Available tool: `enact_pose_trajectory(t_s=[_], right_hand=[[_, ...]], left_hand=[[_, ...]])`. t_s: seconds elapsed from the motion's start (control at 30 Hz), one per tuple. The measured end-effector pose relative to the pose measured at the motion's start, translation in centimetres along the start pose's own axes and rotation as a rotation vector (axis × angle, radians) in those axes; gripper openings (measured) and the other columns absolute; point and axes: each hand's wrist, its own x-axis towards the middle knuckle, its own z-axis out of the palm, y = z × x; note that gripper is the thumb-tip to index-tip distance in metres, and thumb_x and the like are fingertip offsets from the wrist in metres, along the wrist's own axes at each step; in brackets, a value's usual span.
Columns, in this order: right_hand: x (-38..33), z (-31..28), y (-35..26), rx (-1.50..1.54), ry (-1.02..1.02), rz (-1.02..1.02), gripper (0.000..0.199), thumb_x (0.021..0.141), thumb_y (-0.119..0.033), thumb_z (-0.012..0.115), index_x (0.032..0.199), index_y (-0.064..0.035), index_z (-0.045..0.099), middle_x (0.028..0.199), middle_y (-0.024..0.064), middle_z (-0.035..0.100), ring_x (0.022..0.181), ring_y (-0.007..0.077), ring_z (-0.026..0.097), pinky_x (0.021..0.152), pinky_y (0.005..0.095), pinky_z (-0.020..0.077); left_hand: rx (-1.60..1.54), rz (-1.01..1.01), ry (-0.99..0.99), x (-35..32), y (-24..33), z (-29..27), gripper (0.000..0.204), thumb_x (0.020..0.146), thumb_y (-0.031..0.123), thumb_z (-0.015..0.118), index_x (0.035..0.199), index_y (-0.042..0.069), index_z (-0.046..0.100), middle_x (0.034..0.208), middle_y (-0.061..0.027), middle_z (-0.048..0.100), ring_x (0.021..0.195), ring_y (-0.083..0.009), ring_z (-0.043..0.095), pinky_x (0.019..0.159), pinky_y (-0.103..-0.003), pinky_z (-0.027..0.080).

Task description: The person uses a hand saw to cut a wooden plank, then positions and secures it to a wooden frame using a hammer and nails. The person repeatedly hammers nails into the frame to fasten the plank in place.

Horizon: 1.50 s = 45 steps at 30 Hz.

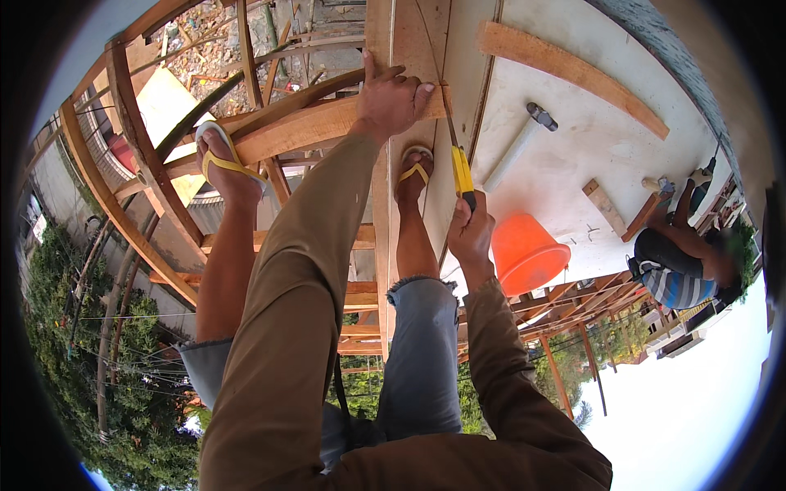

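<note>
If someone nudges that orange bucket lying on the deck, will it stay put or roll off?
The orange bucket lies on its side on the pale deck, so it would probably roll, likely curving because it tapers. It looks like thin plastic and nothing shows inside, so it is probably light. A wooden block lies nearby and might stop it.

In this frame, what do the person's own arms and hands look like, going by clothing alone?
Both arms wear long, loose sleeves of olive-brown cloth, creased along their length and ending at the wrists. The left hand and the right hand are bare: no gloves, and no watch, rings or markings show. The right cuff looks slightly frayed.
</note>
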Motion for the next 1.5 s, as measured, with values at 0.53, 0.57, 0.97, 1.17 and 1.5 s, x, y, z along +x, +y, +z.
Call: enact_pose_trajectory(t_s=[0.53,0.57,0.97,1.17,1.5], right_hand=[[1.2,1.0,0.3,0.051,0.07,-0.064,0.017,0.104,-0.018,0.054,0.105,-0.0007,0.054,0.069,0.0183,0.06,0.056,0.0362,0.061,0.052,0.0395,0.046],[-2.8,-0.2,0.0,0.038,0.039,0.032,0.026,0.103,-0.024,0.056,0.114,-0.0008,0.056,0.078,0.0234,0.066,0.07,0.0462,0.066,0.057,0.0489,0.0511],[0.4,0.1,-2.0,0.045,0.003,0.128,0.023,0.104,-0.025,0.055,0.109,-0.0024,0.057,0.08,0.025,0.065,0.073,0.0506,0.063,0.059,0.0512,0.0508],[-8.3,-1.5,1.1,0.015,0.036,0.036,0.033,0.102,-0.025,0.057,0.119,0.0031,0.058,0.077,0.0189,0.068,0.067,0.0394,0.071,0.06,0.0426,0.0565],[-11.7,-4.0,0.4,-0.022,0.024,-0.042,0.035,0.103,-0.023,0.055,0.12,0.0071,0.054,0.079,0.02,0.068,0.072,0.0378,0.073,0.064,0.0428,0.0584]], left_hand=[[0.005,-0.029,-0.066,-0.3,0.7,-0.3,0.055,0.106,0.045,0.038,0.092,0.008,0.076,0.092,-0.0153,0.076,0.118,-0.0315,0.064,0.118,-0.071,0.012],[-0.007,-0.023,-0.078,-0.6,0.9,-0.2,0.055,0.106,0.045,0.038,0.092,0.008,0.076,0.092,-0.0152,0.076,0.118,-0.0314,0.064,0.118,-0.072,0.012],[0.057,0.011,-0.066,0.1,0.4,-0.4,0.049,0.105,0.042,0.041,0.095,0.01,0.076,0.094,-0.0174,0.075,0.112,-0.0317,0.067,0.115,-0.072,0.019],[0.024,-0.003,-0.022,0.1,0.3,-0.2,0.052,0.106,0.044,0.038,0.094,0.009,0.075,0.092,-0.0148,0.075,0.114,-0.0306,0.066,0.116,-0.072,0.017],[0.001,-0.023,-0.001,-0.1,0.4,0.3,0.053,0.105,0.045,0.039,0.091,0.009,0.075,0.086,-0.0146,0.075,0.112,-0.0315,0.067,0.116,-0.073,0.016]])
